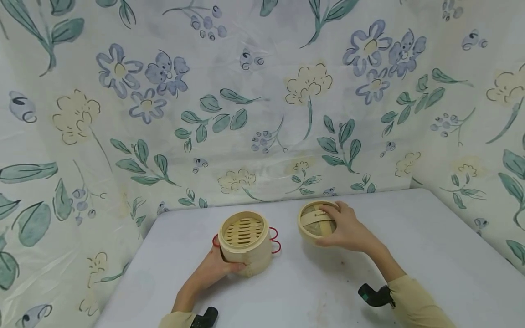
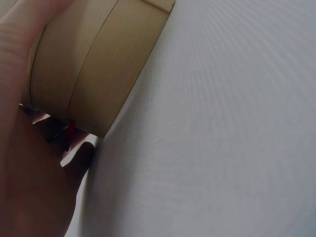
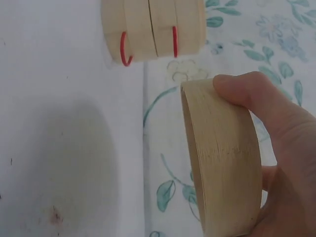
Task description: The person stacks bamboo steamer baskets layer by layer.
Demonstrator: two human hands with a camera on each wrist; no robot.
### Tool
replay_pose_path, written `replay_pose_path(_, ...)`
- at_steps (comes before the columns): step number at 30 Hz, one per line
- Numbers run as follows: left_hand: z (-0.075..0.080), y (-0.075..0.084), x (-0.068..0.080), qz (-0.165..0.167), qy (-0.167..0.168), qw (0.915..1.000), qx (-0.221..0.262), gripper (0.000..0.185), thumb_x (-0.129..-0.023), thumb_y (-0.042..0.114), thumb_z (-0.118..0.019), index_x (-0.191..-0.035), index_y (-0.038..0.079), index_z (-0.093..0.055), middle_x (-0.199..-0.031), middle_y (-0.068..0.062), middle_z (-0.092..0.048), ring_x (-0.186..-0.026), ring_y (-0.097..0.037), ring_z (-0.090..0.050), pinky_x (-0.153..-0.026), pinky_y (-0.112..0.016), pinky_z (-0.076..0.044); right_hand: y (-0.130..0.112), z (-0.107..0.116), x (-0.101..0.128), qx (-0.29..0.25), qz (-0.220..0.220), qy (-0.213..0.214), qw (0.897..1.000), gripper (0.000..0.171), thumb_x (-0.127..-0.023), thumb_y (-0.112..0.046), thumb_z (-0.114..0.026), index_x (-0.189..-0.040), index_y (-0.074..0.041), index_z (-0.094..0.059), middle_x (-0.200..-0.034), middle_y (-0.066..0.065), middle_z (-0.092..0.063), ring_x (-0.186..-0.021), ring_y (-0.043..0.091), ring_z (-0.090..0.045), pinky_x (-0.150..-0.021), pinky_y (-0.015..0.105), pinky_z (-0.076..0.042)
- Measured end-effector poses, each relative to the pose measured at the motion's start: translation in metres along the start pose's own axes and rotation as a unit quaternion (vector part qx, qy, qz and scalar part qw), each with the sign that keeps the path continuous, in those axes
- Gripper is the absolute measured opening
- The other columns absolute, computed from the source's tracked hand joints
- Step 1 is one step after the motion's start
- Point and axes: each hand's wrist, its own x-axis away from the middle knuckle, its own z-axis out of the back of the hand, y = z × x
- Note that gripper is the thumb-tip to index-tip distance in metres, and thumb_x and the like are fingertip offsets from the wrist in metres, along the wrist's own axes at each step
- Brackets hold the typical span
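Observation:
A small bamboo steamer [image 1: 245, 241] with red wire handles stands open on the white table [image 1: 430, 255], its slatted floor showing. My left hand [image 1: 219, 266] grips its near side; the steamer wall [image 2: 89, 69] fills the left wrist view against my palm. To its right my right hand [image 1: 346, 228] holds the woven bamboo lid [image 1: 313, 221] by its rim, tilted and lifted off the table. In the right wrist view the lid [image 3: 222, 158] is seen edge-on with my thumb over its rim, and the steamer [image 3: 153, 29] sits beyond it.
A floral cloth [image 1: 262, 105] hangs behind the table and along both sides. A black wrist camera mount [image 1: 375, 295] sits on my right forearm, another [image 1: 205, 317] on the left. A small reddish stain [image 3: 55, 216] marks the tabletop.

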Motion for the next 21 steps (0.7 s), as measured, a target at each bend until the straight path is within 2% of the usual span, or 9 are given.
replay_pose_path(4, -0.001, 0.001, 0.000, 0.010, -0.001, 1.0000, -0.001, 0.098, -0.066, 0.025, -0.091, -0.145, 0.021, -0.034, -0.139, -0.003, -0.053, -0.132, -0.021, -0.043, -0.114, -0.052, -0.025, -0.009, -0.005, -0.002, 0.011, -0.004, -0.005, 1.000, 0.096, -0.065, -0.050, -0.082, -0.146, -0.014, -0.046, -0.150, 0.031, -0.027, -0.132, 0.049, -0.032, -0.085, 0.060, -0.047)
replay_pose_path(10, -0.001, 0.002, -0.001, -0.005, -0.004, 1.0000, 0.000, 0.096, -0.068, 0.024, -0.091, -0.146, 0.020, -0.035, -0.139, -0.002, -0.053, -0.132, -0.021, -0.042, -0.114, -0.052, -0.024, -0.019, -0.008, -0.006, 0.018, -0.001, -0.007, 1.000, 0.095, -0.065, -0.052, -0.081, -0.146, -0.015, -0.047, -0.150, 0.029, -0.029, -0.131, 0.046, -0.034, -0.086, 0.060, -0.048)
replay_pose_path(16, -0.001, 0.000, -0.001, -0.012, 0.003, 0.9999, -0.006, 0.097, -0.068, 0.024, -0.091, -0.146, 0.020, -0.034, -0.139, -0.001, -0.053, -0.131, -0.020, -0.043, -0.114, -0.050, -0.025, -0.030, -0.009, -0.011, 0.009, -0.005, -0.008, 1.000, 0.095, -0.066, -0.053, -0.081, -0.147, -0.017, -0.046, -0.153, 0.029, -0.024, -0.137, 0.047, -0.028, -0.088, 0.063, -0.046)
replay_pose_path(21, -0.002, 0.000, -0.001, 0.000, 0.003, 1.0000, -0.008, 0.099, -0.069, 0.025, -0.091, -0.148, 0.022, -0.031, -0.142, -0.002, -0.050, -0.134, -0.022, -0.041, -0.114, -0.052, -0.024, -0.038, -0.013, -0.016, 0.000, -0.001, -0.005, 1.000, 0.095, -0.066, -0.053, -0.082, -0.147, -0.020, -0.046, -0.153, 0.027, -0.024, -0.136, 0.045, -0.028, -0.091, 0.064, -0.045)
